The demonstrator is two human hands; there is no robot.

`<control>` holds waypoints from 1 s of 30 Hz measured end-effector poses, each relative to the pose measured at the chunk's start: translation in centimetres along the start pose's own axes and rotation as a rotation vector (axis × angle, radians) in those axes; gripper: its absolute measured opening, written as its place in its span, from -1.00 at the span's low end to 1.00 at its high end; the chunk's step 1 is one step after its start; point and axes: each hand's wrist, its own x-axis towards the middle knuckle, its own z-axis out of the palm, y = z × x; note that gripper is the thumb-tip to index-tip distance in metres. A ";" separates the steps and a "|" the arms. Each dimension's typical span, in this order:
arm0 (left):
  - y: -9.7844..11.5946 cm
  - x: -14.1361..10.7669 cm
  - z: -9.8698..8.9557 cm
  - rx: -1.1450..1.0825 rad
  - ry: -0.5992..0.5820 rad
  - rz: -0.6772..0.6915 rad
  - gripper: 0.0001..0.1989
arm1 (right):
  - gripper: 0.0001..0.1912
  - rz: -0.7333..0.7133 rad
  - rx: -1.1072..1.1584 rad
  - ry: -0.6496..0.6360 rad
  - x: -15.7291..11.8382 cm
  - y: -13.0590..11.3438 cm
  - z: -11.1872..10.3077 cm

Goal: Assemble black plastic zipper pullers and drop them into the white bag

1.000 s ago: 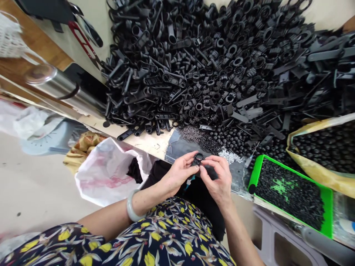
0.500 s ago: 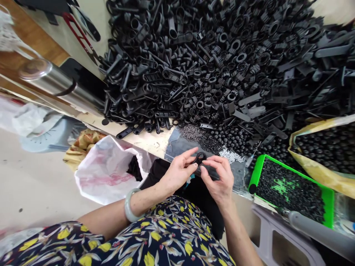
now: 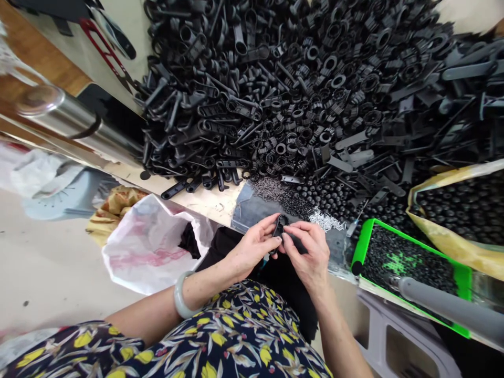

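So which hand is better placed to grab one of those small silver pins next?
Likely the right hand: it sits nearer the silver pins, which lie just beyond it. The left hand is farther off, its grip on the black part.

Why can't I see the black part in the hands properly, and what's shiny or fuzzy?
In the head view, the black part is dark on a dark background and partly covered by the left hand; in the head view, light glints off the flask; at the head view's left edge, the white mesh looks fuzzy.
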 end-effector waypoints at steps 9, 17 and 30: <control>-1.0 0.3 -0.3 0.047 0.051 0.040 -0.27 | -0.87 0.017 -0.092 -0.016 -0.2 -1.0 0.0; -1.7 0.3 -0.6 0.040 0.041 0.052 -0.26 | -0.86 0.170 -0.025 -0.097 -0.3 -1.4 0.0; -1.5 0.1 -0.8 0.027 0.019 0.005 -0.23 | -0.85 0.287 0.088 -0.122 -0.2 -1.6 0.1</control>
